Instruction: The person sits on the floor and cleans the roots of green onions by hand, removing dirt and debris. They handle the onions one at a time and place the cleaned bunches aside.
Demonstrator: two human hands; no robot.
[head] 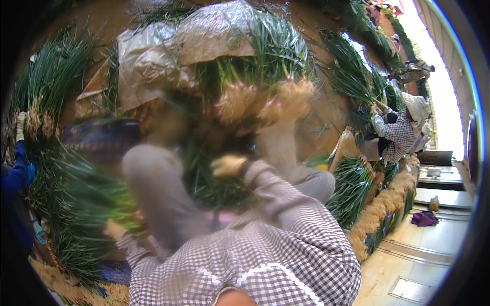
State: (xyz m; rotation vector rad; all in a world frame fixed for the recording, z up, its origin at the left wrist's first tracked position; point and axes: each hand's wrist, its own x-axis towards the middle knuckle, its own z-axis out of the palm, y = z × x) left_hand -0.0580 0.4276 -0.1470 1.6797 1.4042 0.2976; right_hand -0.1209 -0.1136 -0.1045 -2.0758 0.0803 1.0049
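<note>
My left hand point(115, 229), low on the left, is blurred and appears closed around the pale stems of a bunch of green onions point(124, 202). The bunch's long leaves fan out to the upper left. In a pale yellowish glove, my right hand point(228, 165) is held between my knees, above loose green leaves point(214, 187). Its fingers look bent, but blur hides whether anything is in them. Ahead of my knees lie rooted green onions point(237, 97), with bushy pale roots facing me. A crinkled plastic sheet point(214, 34) partly covers their leaves.
On the left, a co-worker's gloved hand point(20, 126) is at another onion pile point(53, 76). Another person point(402, 130) in a hat sits at the right among onions. Stacked onions point(383, 214) with roots outward line the right side, beside a pale floor point(421, 237) with a purple cloth point(424, 218).
</note>
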